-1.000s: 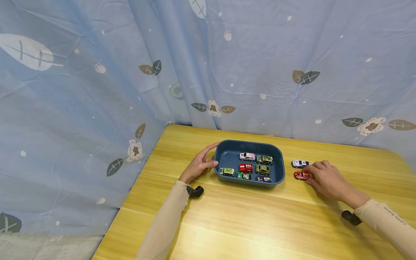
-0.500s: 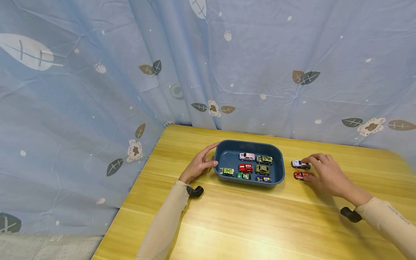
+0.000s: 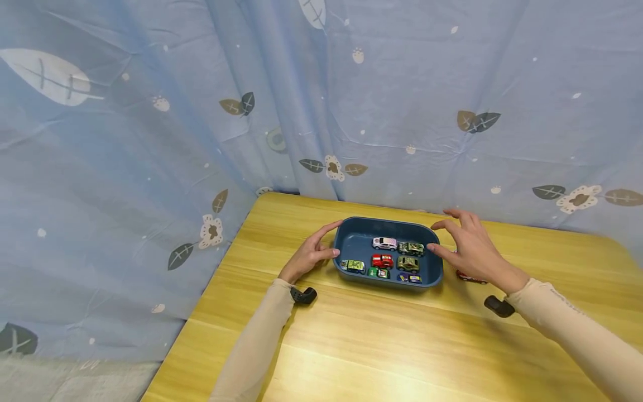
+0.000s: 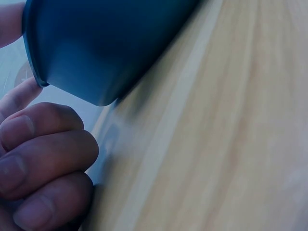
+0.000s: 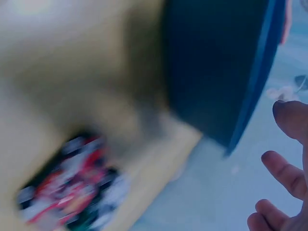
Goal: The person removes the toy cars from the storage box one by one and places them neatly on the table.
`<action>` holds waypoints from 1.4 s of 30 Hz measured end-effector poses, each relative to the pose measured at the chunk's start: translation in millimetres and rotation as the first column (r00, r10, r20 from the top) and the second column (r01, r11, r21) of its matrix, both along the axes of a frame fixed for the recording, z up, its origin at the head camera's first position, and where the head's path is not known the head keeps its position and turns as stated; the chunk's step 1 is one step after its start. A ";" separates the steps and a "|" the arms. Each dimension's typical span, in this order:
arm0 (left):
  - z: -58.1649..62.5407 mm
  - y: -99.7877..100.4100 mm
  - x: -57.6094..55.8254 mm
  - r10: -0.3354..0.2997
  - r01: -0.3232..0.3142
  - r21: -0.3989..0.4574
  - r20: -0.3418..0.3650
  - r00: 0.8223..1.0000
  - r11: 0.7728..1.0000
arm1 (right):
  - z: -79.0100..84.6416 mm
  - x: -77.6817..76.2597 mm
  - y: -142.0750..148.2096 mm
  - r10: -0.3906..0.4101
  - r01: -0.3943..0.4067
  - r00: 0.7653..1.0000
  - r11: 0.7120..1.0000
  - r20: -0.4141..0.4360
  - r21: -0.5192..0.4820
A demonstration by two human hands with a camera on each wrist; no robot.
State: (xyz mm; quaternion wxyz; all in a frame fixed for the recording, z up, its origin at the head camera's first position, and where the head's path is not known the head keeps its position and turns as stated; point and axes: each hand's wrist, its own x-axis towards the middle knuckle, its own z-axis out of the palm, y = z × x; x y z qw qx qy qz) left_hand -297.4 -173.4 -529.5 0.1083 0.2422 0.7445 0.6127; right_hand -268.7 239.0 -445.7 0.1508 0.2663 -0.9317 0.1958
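Observation:
A dark blue rectangular tub (image 3: 359, 222) stands on the wooden table, with several small toy cars inside, among them a red toy car (image 3: 382, 261) and a white one (image 3: 384, 243). At its left end my left hand (image 3: 310, 257) holds the rim between thumb and index finger; in the left wrist view the other fingers (image 4: 53, 154) are curled outside the wall. Across from it, my right hand (image 3: 472, 248) hovers at the right rim, fingers spread and holding nothing. Under that hand a red racing toy car (image 3: 471, 277) shows partly; the right wrist view catches two blurred toy cars.
The wooden table (image 3: 361, 346) reaches toward me in front of the tub. A blue patterned curtain (image 3: 402, 100) hangs along its back and left sides. Black straps with cameras sit on both wrists.
My right hand has left the two toy cars on the table and moved left to the tub's right rim, its fingers spreading. The left hand has stayed on the tub.

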 end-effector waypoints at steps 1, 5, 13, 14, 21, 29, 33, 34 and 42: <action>0.4 0.4 -0.2 -0.001 0.001 -0.001 0.003 1.000 1.000 | 3.0 -1.7 -7.3 0.012 -0.012 1.000 1.000 0.015 -0.006; 2.2 1.6 -1.5 0.006 -0.006 -0.009 -0.001 1.000 1.000 | 11.7 -8.2 -34.4 0.055 -0.056 0.996 0.998 0.064 0.004; 2.4 2.6 -3.4 -0.001 0.001 0.000 -0.013 1.000 1.000 | 13.6 -15.1 -74.7 0.146 -0.164 0.976 0.981 0.158 0.104; 2.1 3.0 -3.3 -0.005 0.005 0.001 -0.015 1.000 1.000 | 13.7 -15.5 -77.8 0.162 -0.180 0.973 0.978 0.162 0.109; 0.7 4.4 -3.0 -0.024 0.024 0.008 -0.016 1.000 1.000 | 20.7 -21.9 -94.4 0.190 -0.227 0.957 0.961 0.219 0.157; 0.3 3.7 -2.7 -0.024 0.024 0.008 -0.001 1.000 1.000 | 19.3 -29.2 -117.7 0.220 -0.270 0.946 0.942 0.239 0.201; 0.2 1.5 -1.3 -0.020 0.020 0.016 0.003 1.000 1.000 | 18.2 -30.3 -130.2 0.237 -0.294 0.936 0.934 0.261 0.205; 0.2 1.0 -0.9 -0.020 0.019 0.018 0.007 1.000 1.000 | 18.1 -30.2 -133.2 0.241 -0.300 0.934 0.931 0.265 0.210; -1.0 0.2 0.5 -0.012 0.011 0.019 0.015 1.000 1.000 | 15.3 -29.1 -148.2 0.262 -0.338 0.923 0.903 0.283 0.265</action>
